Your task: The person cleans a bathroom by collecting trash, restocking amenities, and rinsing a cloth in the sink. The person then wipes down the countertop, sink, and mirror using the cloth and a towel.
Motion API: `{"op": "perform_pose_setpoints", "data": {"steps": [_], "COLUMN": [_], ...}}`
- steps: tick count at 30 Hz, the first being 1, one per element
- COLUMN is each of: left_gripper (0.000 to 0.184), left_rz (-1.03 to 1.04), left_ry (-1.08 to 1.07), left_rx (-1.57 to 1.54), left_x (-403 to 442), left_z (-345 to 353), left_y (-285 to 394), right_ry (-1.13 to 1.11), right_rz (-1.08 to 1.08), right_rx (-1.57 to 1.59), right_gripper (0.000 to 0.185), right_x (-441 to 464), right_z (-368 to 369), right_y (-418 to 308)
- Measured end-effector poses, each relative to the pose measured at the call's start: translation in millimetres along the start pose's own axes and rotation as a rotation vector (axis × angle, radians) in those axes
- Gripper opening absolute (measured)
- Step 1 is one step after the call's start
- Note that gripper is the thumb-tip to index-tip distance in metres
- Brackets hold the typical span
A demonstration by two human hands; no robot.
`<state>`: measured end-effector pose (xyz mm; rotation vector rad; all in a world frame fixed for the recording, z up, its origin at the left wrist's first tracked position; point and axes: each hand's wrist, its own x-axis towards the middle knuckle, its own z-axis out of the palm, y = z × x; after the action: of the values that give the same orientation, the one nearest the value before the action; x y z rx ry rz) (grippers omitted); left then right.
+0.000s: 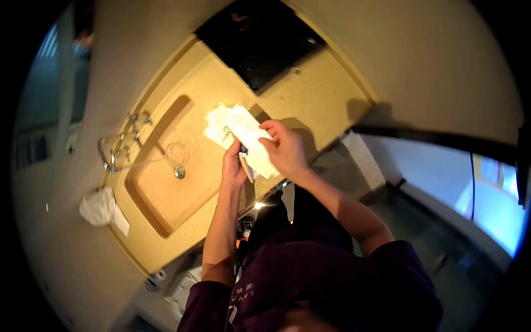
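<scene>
White papers between left hand, pinching lower left edge, and right hand, pinching right edge.

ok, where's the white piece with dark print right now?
Head view, just left of and above centre: the printed white piece is just beyond the left hand, beside another white piece at the right hand, with the sink to its left.

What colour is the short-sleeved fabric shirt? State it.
The short-sleeved fabric shirt is dark purple, showing best in the head view.
</scene>
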<state>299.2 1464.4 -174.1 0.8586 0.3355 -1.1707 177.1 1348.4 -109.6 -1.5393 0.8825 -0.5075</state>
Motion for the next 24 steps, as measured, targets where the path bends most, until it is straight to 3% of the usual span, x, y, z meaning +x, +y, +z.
{"op": "perform_pose_setpoints", "data": {"steps": [3,5,8,10,13,17,19,21,24], "left_gripper": [0.05,0.062,0.067,0.059,0.044,0.041,0.039,0.037,0.028], "left_rz": [-0.026,-0.054,-0.109,-0.167,-0.25,-0.301,-0.331,-0.432,-0.569], "left_ry": [-0.052,-0.159,-0.192,-0.15,-0.12,-0.171,-0.191,-0.22,-0.263], "left_rx": [0.219,0.23,0.319,0.396,0.532,0.693,0.77,0.782,0.855], "left_x": [-15,-24,-46,-54,-66,-86,-91,-98,-110], "left_z": [12,17,24,13,9,9,11,18,34], "left_y": [-12,-19,-30,-39,-38,-56,-74,-102,-152], "right_ry": [0.257,0.213,0.356,0.474,0.417,0.412,0.484,0.77,0.91], "right_rz": [-0.079,0.079,0.03,-0.055,-0.034,-0.102,-0.143,-0.226,0.052], "right_rx": [-0.103,-0.14,-0.247,-0.312,-0.339,-0.362,-0.325,-0.25,-0.035], "right_gripper": [0.028,0.035,0.035,0.034,0.031,0.024,0.022,0.019,0.013], "right_x": [-44,-66,-92,-110,-136,-186,-212,-238,-276], "right_z": [5,-2,1,7,9,-13,-35,-57,-91], "right_y": [15,9,19,27,20,14,15,28,78]}}
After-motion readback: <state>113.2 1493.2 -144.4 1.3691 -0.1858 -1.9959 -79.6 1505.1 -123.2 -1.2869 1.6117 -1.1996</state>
